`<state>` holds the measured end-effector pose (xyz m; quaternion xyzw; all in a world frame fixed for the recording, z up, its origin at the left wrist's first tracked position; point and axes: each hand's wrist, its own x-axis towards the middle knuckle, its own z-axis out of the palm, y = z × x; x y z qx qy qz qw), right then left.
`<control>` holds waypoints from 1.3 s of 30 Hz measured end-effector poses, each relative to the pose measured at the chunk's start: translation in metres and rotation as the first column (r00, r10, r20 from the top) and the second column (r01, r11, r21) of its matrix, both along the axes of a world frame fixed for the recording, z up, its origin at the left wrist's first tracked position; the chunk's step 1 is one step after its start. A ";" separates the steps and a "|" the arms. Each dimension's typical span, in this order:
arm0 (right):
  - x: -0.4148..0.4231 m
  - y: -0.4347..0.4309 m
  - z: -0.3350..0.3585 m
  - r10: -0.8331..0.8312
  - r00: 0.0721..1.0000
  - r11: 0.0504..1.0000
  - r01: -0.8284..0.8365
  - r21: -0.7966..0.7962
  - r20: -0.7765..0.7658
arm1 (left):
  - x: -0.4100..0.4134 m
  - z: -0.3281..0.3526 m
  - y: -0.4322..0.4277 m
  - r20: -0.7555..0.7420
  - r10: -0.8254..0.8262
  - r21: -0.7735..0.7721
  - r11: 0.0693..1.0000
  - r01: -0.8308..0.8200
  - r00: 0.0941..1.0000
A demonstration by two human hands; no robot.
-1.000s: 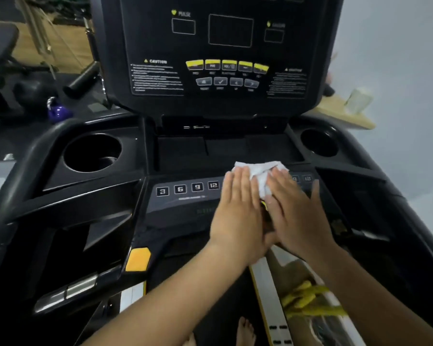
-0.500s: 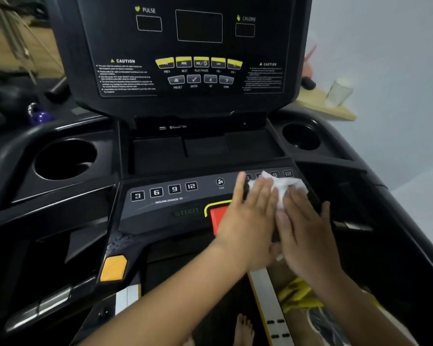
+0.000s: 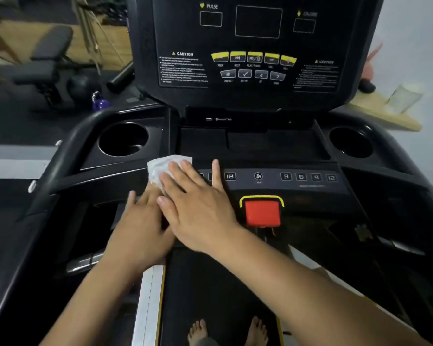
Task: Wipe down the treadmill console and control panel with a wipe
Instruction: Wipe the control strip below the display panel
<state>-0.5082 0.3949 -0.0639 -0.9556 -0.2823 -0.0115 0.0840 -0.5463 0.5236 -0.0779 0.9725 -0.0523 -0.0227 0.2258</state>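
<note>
A crumpled white wipe (image 3: 164, 167) lies on the left end of the black control panel (image 3: 310, 186), over the left row of number keys. My right hand (image 3: 198, 208) presses flat on it with straight fingers, the thumb pointing toward the "12" key. Beside it and partly under it, my left hand (image 3: 139, 226) also lies flat on the panel's left end. The upright console (image 3: 255, 51) with its yellow buttons rises behind, untouched. The red stop button (image 3: 262, 213) sits uncovered to the right of my hands.
Cup holders sit at the left (image 3: 123, 139) and right (image 3: 350, 142) of the panel. A curved handrail (image 3: 68, 146) runs along the left. My bare feet (image 3: 225, 330) stand on the belt. A weight bench (image 3: 48, 53) and a purple kettlebell (image 3: 100, 102) are behind on the left.
Both hands have slid the wipe from the right number keys across the panel to its left end, which uncovered the red stop button and the right keys.
</note>
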 end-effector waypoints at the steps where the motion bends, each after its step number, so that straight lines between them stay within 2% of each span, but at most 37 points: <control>1: -0.001 0.001 0.000 0.015 1.000 1.000 -0.015 0.002 -0.003 | -0.004 0.002 0.001 0.007 0.025 -0.093 0.995 -0.024 1.000; 3: -0.018 -0.007 -0.004 0.055 0.998 0.998 -0.055 0.027 -0.018 | -0.023 0.002 0.002 0.054 0.033 -0.111 0.993 -0.027 0.998; 7: -0.055 -0.050 -0.014 0.078 0.997 0.996 -0.077 0.035 -0.014 | -0.054 -0.015 -0.016 0.137 -0.020 0.124 0.992 0.003 0.990; 11: -0.037 -0.098 -0.008 -0.093 0.996 0.995 0.093 -0.027 -0.009 | -0.030 -0.013 -0.074 0.207 -0.144 0.262 0.961 0.087 0.968; 15: -0.018 -0.166 -0.007 -0.307 0.951 0.951 0.308 -0.026 0.019 | 0.013 0.003 -0.142 0.163 -0.305 0.347 0.908 0.235 0.939; 19: -0.008 -0.230 -0.012 -0.459 0.888 0.887 0.457 0.064 0.026 | 0.044 0.006 -0.215 0.136 -0.478 0.430 0.817 0.383 0.868; 22: -0.010 -0.258 -0.011 -0.550 0.828 0.795 0.560 0.234 -0.113 | 0.057 0.004 -0.255 0.115 -0.557 0.484 0.754 0.443 0.822; 25: -0.035 -0.273 -0.018 -0.570 0.799 0.731 0.600 0.324 -0.193 | 0.046 0.001 -0.271 0.108 -0.631 0.521 0.694 0.497 0.768; 28: -0.072 -0.273 -0.032 -0.585 0.791 0.729 0.609 0.313 -0.177 | 0.019 -0.001 -0.256 0.119 -0.690 0.487 0.667 0.564 0.714; 30: -0.087 -0.260 -0.039 -0.567 0.821 0.787 0.563 0.251 -0.063 | 0.007 -0.004 -0.230 0.123 -0.692 0.477 0.670 0.569 0.711; 32: -0.086 -0.235 -0.038 -0.503 0.864 0.843 0.494 0.212 -0.009 | 0.004 -0.005 -0.198 0.134 -0.643 0.484 0.706 0.517 0.754; 36: -0.046 -0.172 -0.017 -0.410 0.912 0.906 0.410 0.105 -0.022 | 0.017 0.005 -0.129 0.112 -0.469 0.478 0.799 0.366 0.876; 39: -0.020 -0.114 -0.004 -0.286 0.957 0.956 0.288 0.053 -0.048 | 0.019 0.010 -0.080 0.120 -0.302 0.429 0.875 0.224 0.946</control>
